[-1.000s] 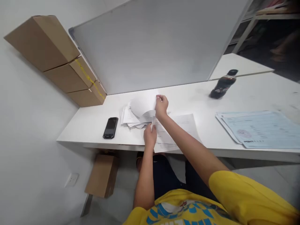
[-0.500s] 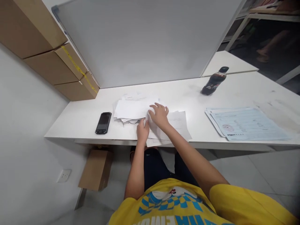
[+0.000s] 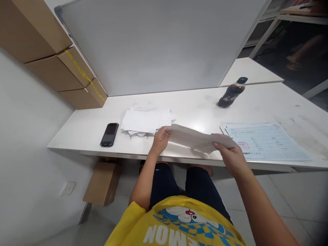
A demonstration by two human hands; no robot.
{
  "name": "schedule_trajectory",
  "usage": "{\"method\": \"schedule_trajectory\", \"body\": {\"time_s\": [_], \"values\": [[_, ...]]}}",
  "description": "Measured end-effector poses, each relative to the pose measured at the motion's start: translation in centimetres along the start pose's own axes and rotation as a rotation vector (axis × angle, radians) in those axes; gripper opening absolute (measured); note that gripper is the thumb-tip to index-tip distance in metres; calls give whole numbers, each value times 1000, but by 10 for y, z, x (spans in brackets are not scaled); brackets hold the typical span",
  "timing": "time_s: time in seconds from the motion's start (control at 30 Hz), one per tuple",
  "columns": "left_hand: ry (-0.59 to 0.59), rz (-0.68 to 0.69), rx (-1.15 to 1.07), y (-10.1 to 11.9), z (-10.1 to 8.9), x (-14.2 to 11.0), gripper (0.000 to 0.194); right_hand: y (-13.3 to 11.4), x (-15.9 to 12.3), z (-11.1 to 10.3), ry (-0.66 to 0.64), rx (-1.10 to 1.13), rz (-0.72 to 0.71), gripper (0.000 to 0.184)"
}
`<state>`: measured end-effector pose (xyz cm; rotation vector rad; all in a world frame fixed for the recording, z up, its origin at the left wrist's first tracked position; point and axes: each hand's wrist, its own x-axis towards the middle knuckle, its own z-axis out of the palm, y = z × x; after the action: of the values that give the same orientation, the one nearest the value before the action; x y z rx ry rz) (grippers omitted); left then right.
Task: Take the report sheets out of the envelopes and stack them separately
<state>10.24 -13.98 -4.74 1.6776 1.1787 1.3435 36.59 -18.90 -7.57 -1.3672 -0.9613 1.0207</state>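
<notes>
Several sheets of paper (image 3: 194, 138) are held up off the table near its front edge, tilted and seen nearly edge-on. My left hand (image 3: 161, 139) is closed on their left end, and my right hand (image 3: 230, 155) pinches the right end with the thumb on top. Just beyond my left hand lies an untidy stack of white papers (image 3: 147, 120). To the right of my right hand is a pile of light blue printed forms (image 3: 266, 140) with a red round stamp. The exact number of held sheets cannot be made out.
A black phone (image 3: 109, 134) lies at the left of the white table (image 3: 77, 131). A bottle of dark soda (image 3: 232, 93) stands at the back right. Cardboard boxes (image 3: 82, 75) are piled at the left, beside a whiteboard (image 3: 153, 44). Another box (image 3: 102, 184) sits below the table.
The sheets that lay by the table's front edge are now lifted between both hands. My right hand has moved right to their far end; my left hand has shifted slightly right.
</notes>
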Motion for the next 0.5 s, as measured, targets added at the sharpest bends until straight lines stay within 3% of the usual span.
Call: {"method": "schedule_trajectory", "body": {"time_s": [0.1,0.2,0.33,0.43,0.5], "values": [[64,-5,-17,-12,16,-11,47,11,6,0,79,-46,6,38],[126,-92,-62,-29,25,-30,52,22,7,5,4,27,16,41],[163,-117,5,-40,25,-44,50,26,3,6,-25,43,-26,37],[236,-70,54,-42,23,-44,48,28,3,1,-102,56,-83,34],[211,-71,61,-43,22,-42,46,30,4,-1,-139,61,-82,34]]}}
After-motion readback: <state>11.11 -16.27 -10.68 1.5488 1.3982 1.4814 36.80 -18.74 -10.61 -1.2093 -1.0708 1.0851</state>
